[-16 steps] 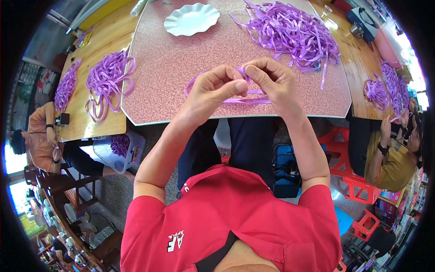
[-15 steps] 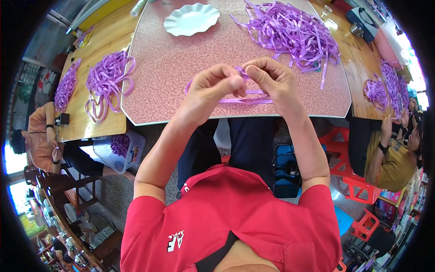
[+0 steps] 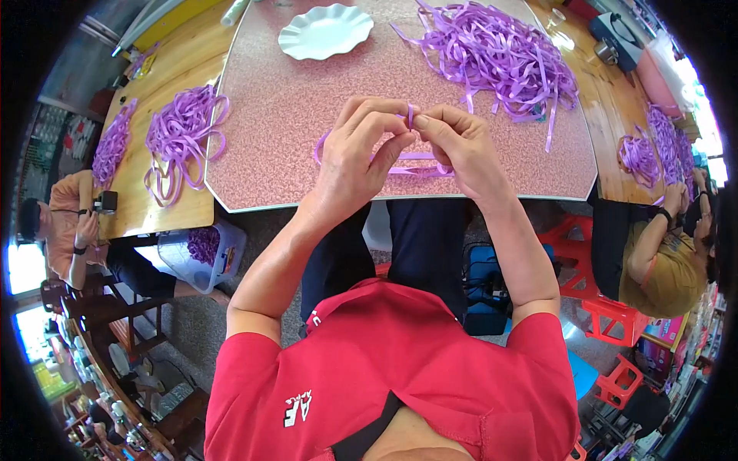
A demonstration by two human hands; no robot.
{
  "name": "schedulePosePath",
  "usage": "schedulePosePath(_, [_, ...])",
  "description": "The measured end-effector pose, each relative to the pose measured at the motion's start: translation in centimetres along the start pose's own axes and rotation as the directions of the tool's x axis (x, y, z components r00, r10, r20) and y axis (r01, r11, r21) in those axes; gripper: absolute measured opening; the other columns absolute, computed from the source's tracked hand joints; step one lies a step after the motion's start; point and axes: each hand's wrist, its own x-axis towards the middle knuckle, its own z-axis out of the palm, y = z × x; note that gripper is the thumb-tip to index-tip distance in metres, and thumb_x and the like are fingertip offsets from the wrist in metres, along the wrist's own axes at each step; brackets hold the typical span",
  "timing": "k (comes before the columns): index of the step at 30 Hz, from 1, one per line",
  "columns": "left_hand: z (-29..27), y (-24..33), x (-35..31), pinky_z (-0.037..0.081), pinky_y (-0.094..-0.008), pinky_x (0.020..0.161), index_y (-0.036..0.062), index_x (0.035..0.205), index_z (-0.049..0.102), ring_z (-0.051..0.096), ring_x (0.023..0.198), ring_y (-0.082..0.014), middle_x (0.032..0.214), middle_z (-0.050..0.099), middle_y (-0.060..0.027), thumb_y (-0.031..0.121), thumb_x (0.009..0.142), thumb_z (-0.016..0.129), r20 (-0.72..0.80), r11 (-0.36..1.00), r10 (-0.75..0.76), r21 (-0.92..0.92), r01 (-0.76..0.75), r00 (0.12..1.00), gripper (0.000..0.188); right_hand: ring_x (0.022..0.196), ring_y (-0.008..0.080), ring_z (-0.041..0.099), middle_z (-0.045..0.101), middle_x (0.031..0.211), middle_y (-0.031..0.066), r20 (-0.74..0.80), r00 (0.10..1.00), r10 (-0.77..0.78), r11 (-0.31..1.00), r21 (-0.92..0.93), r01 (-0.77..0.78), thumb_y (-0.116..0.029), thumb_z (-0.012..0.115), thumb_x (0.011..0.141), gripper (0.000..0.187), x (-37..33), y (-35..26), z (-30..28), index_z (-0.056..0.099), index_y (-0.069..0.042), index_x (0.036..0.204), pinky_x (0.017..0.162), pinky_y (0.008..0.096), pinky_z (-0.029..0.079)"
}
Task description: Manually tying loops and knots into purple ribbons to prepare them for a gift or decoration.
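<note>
A purple ribbon (image 3: 416, 157) hangs in a loop between my hands, just above the near part of the speckled pink table. My left hand (image 3: 367, 142) pinches it, thumb and fingertips meeting near a small upright loop. Against those fingertips, my right hand (image 3: 455, 142) grips the same ribbon between thumb and forefinger. Part of the ribbon passes behind my left hand and shows at its left side. Whether a knot is in it cannot be made out. A big tangled heap of purple ribbons (image 3: 500, 58) lies at the far right of the table.
A white scalloped plate (image 3: 326, 32) stands at the far left of the pink tabletop (image 3: 269, 146). Another ribbon pile (image 3: 184, 134) is on the wooden table at left. Co-workers sit at both sides. A clear plastic bin (image 3: 227, 257) and red stools (image 3: 565, 250) are on the floor.
My left hand has turned, its fingers rising and curling over the ribbon, where a small loop now stands up. My right hand has shifted slightly left and down.
</note>
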Motion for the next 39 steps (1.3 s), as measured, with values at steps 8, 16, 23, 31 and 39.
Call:
schedulePosePath(8, [-1.0, 0.1, 0.3, 0.041, -0.0421, 0.090, 0.0068, 0.093, 0.055, 0.059, 0.098, -0.0269, 0.103, 0.060, -0.0078, 0.014, 0.084, 0.066, 0.244, 0.929, 0.148, 0.298, -0.219, 0.958, 0.016, 0.072, 0.0048, 0.057, 0.067, 0.078, 0.0001, 0.004, 1.000, -0.030, 0.925, -0.378, 0.030, -0.025, 0.072, 0.090, 0.025, 0.2, -1.2, -0.3, 0.074, 0.000, 0.091, 0.064, 0.0212, 0.046])
schedulePosePath(16, [-1.7, 0.7, 0.2, 0.039, -0.0436, 0.092, 0.0081, 0.094, 0.057, 0.058, 0.102, -0.0252, 0.105, 0.059, -0.0079, 0.011, 0.080, 0.061, 0.293, 0.884, 0.168, 0.378, -0.275, 0.941, 0.015, 0.070, 0.0048, 0.056, 0.067, 0.076, 0.0001, -0.048, 0.992, -0.114, 0.953, -0.286, 0.096, -0.024, 0.076, 0.086, 0.023, 0.6, -0.2, -0.1, 0.073, -0.001, 0.087, 0.061, 0.0209, 0.044])
schedulePosePath(23, [-1.7, 0.8, 0.4, 0.044, -0.0415, 0.088, 0.0057, 0.091, 0.058, 0.058, 0.100, -0.0270, 0.105, 0.056, -0.0096, 0.012, 0.079, 0.066, 0.306, 0.927, 0.172, 0.271, -0.259, 0.936, 0.015, 0.056, -0.0005, 0.044, 0.064, 0.071, -0.0039, 0.083, 0.989, 0.120, 0.988, -0.105, -0.111, -0.028, 0.075, 0.087, 0.023, 0.6, -0.9, -0.5, 0.073, -0.006, 0.083, 0.048, 0.0194, 0.030])
schedulePosePath(31, [-0.8, -0.4, -0.5, 0.052, -0.0375, 0.066, 0.0048, 0.090, 0.056, 0.060, 0.085, -0.0274, 0.105, 0.055, -0.0111, 0.005, 0.078, 0.075, 0.112, 0.990, 0.120, 0.067, -0.128, 0.987, 0.023, 0.073, 0.0035, 0.057, 0.067, 0.084, 0.0002, 0.039, 0.996, -0.086, 0.990, -0.113, 0.090, -0.015, 0.070, 0.091, 0.018, 0.2, -0.3, 0.6, 0.071, 0.001, 0.097, 0.062, 0.0175, 0.044])
schedulePosePath(39, [-0.9, -0.2, -0.8, 0.049, -0.0299, 0.080, 0.0037, 0.097, 0.057, 0.057, 0.093, -0.0214, 0.106, 0.055, -0.0112, 0.005, 0.084, 0.072, 0.050, 0.999, 0.031, 0.009, -0.032, 0.998, 0.020, 0.077, 0.0032, 0.057, 0.067, 0.087, 0.0002, -0.009, 0.988, -0.152, 0.987, -0.061, 0.151, -0.011, 0.065, 0.093, 0.016, 0.0, 0.2, 0.8, 0.069, 0.001, 0.103, 0.066, 0.0184, 0.047])
